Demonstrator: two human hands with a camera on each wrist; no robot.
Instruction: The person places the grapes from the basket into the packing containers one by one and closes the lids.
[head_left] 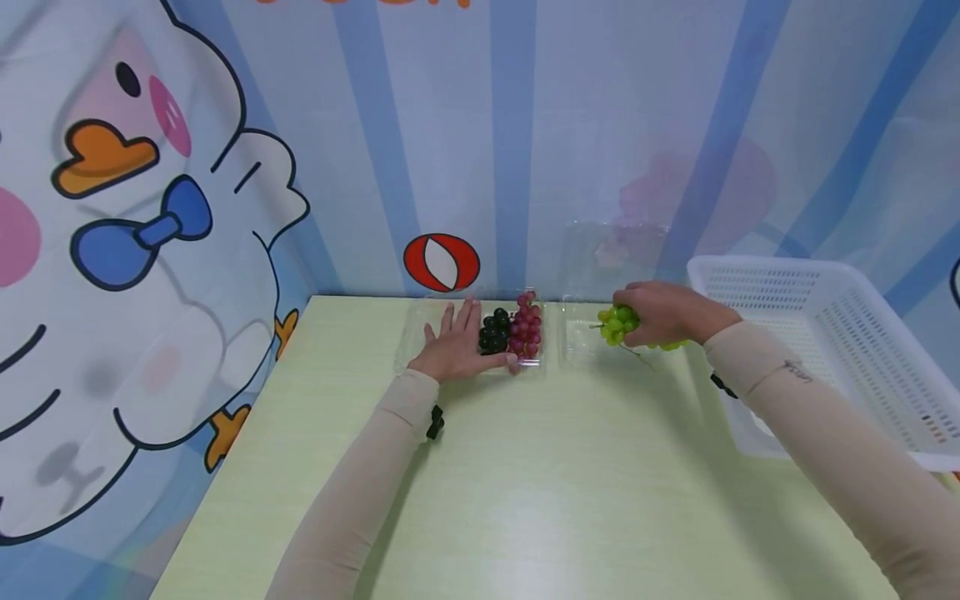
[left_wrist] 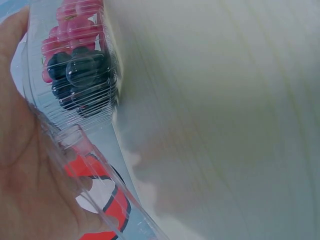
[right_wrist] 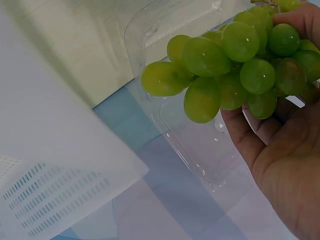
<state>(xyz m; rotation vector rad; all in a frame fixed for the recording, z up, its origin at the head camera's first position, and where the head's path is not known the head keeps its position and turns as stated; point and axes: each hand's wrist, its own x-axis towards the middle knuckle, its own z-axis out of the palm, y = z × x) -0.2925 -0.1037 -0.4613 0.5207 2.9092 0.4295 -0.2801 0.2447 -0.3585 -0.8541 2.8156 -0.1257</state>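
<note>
- The right hand [head_left: 667, 310], just left of the white basket [head_left: 780, 265], had its fingers curled around a bunch of green grapes [right_wrist: 230, 70].
- The left hand [head_left: 456, 343], well left of the basket, lay flat with fingers spread against a filled clear box [left_wrist: 75, 117]; whether it pressed was unclear.
- That box held black grapes [head_left: 492, 332] and, on the side nearer the basket, red grapes [head_left: 525, 327].
- Beside the green grapes, left of the basket, stood another clear box [head_left: 577, 342], its lid raised.
- Behind the basket hung a blue striped backdrop [head_left: 465, 150].
</note>
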